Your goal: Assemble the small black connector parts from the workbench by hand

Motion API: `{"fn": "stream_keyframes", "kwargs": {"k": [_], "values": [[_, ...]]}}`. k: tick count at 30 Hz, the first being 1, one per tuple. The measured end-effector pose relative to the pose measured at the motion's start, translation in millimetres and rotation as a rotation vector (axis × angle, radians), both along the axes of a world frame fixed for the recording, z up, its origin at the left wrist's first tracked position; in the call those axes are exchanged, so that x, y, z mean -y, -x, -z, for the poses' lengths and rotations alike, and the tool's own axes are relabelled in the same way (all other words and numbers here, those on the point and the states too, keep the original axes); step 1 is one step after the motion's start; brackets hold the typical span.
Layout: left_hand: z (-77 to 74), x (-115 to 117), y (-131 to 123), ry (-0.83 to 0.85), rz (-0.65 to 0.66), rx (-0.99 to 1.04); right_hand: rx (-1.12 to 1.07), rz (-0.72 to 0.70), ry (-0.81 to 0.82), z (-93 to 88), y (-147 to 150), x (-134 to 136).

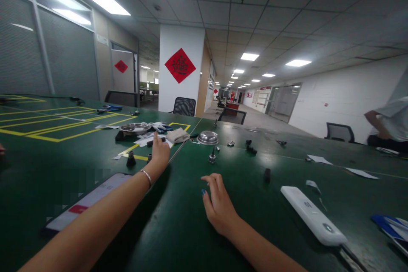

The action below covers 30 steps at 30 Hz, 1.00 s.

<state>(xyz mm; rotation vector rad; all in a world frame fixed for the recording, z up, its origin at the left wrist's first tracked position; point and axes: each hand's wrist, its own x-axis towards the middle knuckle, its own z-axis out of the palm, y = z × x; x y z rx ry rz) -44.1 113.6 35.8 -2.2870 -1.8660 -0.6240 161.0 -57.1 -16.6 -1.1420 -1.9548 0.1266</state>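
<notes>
Fingers (pixel 218 185) of the right hand (pixel 220 210) curl loosely, empty, above the counter (pixel 178 225); whether the left hand (pixel 160 154) grips the black cylinder (pixel 151 143) by its fingertips I cannot tell, but a light, centred pinch should prevent rolling.

Green desk (pixel 181 221), marked at left with yellow tape lines (pixel 47 138). Left hand (pixel 161 153), one, silver bracelet (pixel 147 176) at wrist, index finger extended beside a black stick-like piece (pixel 152 143); contact not clear. Right hand (pixel 219 204), one, half-curled, thumb apart from fingers, nothing held. Phone (pixel 116 187), one, partly behind the left forearm. Beyond the hands: shallow metal dish (pixel 129 127), gloves (pixel 161 126), folded pale cloth (pixel 178 135), shiny metal dome (pixel 208 137), small metal knob-like part (pixel 212 159) standing upright. Right side: black block (pixel 267 174); white elongated device (pixel 310 216), cable attached. Far right: another person (pixel 390 121), in part.
</notes>
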Motion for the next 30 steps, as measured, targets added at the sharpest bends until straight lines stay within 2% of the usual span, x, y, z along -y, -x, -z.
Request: {"fn": "stream_keyframes", "kwargs": {"k": [6, 12, 17, 22, 26, 30], "values": [[10.6, -3, -8, -0.026, -0.147, -0.159, 0.013, -0.006, -0.013, -0.6, 0, -2], [19.8, -13, -5, 0.024, -0.169, -0.213, 0.036, -0.027, 0.004, -4.2, 0, -1], [22.9, -19, -2, 0.07, -0.066, -0.223, 0.059, -0.022, 0.026, -6.5, 0, 1], [19.4, -17, -4, 0.122, 0.047, -0.173, 0.062, -0.025, 0.032, -8.6, 0, 3], [18.5, 1, -9, 0.107, 0.134, -0.059, 0.061, -0.036, 0.021, -7.6, 0, 2], [29.7, 35, -26, 0.121, 0.264, 0.087, 0.064, -0.035, 0.015, -2.7, -1, -1]]}}
